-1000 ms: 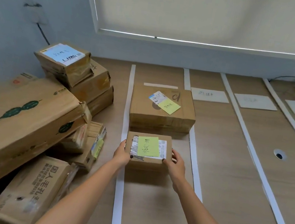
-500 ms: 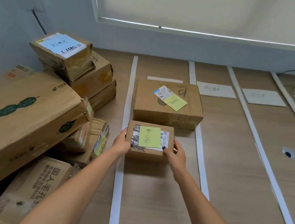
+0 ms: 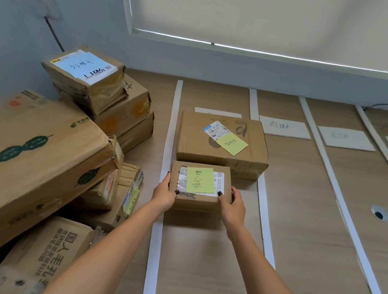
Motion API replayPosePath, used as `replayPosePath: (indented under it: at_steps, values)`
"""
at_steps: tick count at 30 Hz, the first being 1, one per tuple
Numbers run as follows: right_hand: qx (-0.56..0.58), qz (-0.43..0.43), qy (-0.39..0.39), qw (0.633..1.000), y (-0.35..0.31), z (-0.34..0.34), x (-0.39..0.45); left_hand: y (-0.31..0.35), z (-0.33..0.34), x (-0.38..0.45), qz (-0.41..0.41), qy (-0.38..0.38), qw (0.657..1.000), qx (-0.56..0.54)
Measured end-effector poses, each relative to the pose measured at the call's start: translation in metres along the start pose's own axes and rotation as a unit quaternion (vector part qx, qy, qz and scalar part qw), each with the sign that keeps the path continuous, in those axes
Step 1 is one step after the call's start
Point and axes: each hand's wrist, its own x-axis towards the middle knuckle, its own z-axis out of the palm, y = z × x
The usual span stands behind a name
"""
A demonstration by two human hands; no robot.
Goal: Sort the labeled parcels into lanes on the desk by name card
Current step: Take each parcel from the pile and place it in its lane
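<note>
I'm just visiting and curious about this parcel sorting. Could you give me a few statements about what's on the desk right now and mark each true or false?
1. Both hands hold the small parcel, the left hand on its left side and the right hand on its right. True.
2. The small parcel carries a pink note. False: its sticky note is yellow-green.
3. The small parcel sits in the same lane as the larger parcel, nearer the person. True.
4. The lane with the round desk hole holds two parcels. False: no parcel lies in it.
5. The unsorted pile lies left of the leftmost white strip. True.
</note>
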Motion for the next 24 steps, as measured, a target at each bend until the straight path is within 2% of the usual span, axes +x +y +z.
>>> replayPosePath:
  at_steps: [8, 17, 24]
  values:
    - [-0.023, -0.037, 0.026, 0.999, -0.034, -0.018, -0.017, 0.029, -0.021, -0.023, 0.015, 0.069, 0.997, -0.024]
    - [0.010, -0.142, -0.061, 0.988, -0.106, -0.030, -0.082, 0.082, -0.058, -0.095, 0.114, 0.117, 0.984, -0.067]
    - [0.019, -0.190, -0.099, 0.977, -0.126, -0.038, -0.131, 0.091, -0.069, -0.155, 0.160, 0.124, 0.977, -0.064]
